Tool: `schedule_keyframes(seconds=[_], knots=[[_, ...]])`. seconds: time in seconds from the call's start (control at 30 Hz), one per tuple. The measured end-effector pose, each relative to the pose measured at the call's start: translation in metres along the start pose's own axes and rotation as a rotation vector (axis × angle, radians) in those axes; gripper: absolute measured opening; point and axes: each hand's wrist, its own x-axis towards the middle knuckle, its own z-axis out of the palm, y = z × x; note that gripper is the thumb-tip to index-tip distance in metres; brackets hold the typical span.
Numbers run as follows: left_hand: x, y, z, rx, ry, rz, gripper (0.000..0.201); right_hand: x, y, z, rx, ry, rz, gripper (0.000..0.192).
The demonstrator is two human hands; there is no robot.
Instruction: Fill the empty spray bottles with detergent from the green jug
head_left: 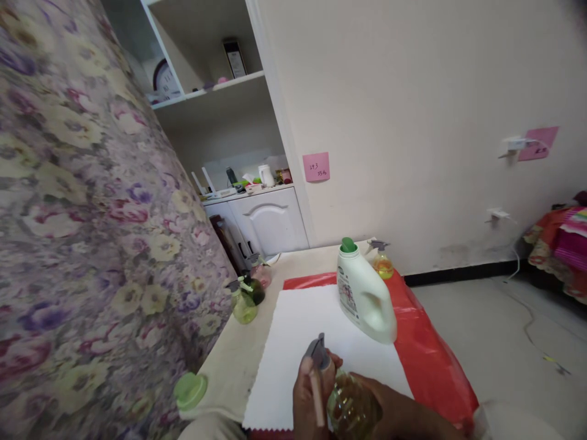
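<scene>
My left hand (308, 397) is closed around the grey trigger spray head (317, 353) at the neck of a clear bottle. My right hand (389, 400) wraps the body of this clear spray bottle (349, 406), which looks yellowish-brown and tilts low at the front of the table. Whether the head is seated on the neck is hidden by my fingers. Beyond my hands a large pale green detergent jug (364, 299) with a green spout stands on the white sheet (298, 330). A light green cap (190, 391) lies at the table's left front edge.
Several spray bottles stand at the left edge, including a yellow-green bottle (244, 308) and a pink bottle (262, 272). Another spray bottle with orange-yellow liquid (383, 266) is behind the jug. Red plastic (426, 342) lies under the sheet. A floral curtain (92, 214) hangs at left.
</scene>
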Motion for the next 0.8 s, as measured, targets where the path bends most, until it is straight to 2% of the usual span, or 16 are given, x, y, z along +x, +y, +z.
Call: schedule_keyframes(seconds=[0.1, 0.23, 0.33, 0.5, 0.6, 0.8], knots=[[0.003, 0.0, -0.001, 0.069, 0.055, -0.024, 0.028, 0.001, 0.003, -0.004, -0.018, 0.018, 0.017, 0.09], [0.007, 0.002, -0.006, 0.093, -0.032, -0.037, 0.039, 0.001, 0.004, -0.004, -0.007, -0.044, -0.005, 0.094], [0.007, 0.002, -0.011, 0.074, -0.058, -0.043, 0.047, -0.001, 0.005, -0.007, -0.021, -0.024, 0.002, 0.092], [0.009, 0.001, -0.01, 0.031, 0.04, 0.04, 0.038, -0.002, 0.012, -0.017, -0.104, 0.069, 0.078, 0.086], [0.014, 0.008, -0.011, -0.022, 0.073, 0.1, 0.044, -0.002, 0.016, -0.022, -0.125, 0.098, 0.104, 0.089], [0.019, 0.036, -0.023, -0.1, 0.011, 0.22, 0.032, -0.002, 0.022, -0.03, -0.228, 0.141, 0.096, 0.093]])
